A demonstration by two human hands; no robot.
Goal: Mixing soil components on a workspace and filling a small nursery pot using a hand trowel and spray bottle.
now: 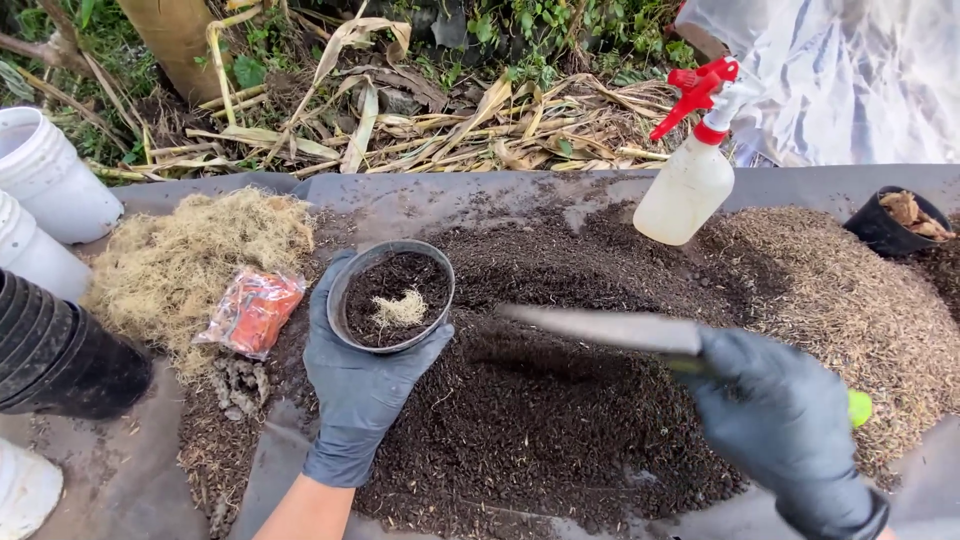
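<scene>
L hand point(362, 385), gloved, is cupping a small black pot point(391, 296) w/ soil + a fibre tuft, fingers wrapping its underside, above the dark soil pile point(540, 420). R hand point(785, 425) is gripping a trowel point(605, 327), fist closing on its handle, blade pointing toward pot. Spray bottle point(688, 185) is lying behind.

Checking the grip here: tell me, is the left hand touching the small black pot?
Touching. The head view shows the left hand cupping the small black pot from below, fingers wrapped against its wall.
</scene>
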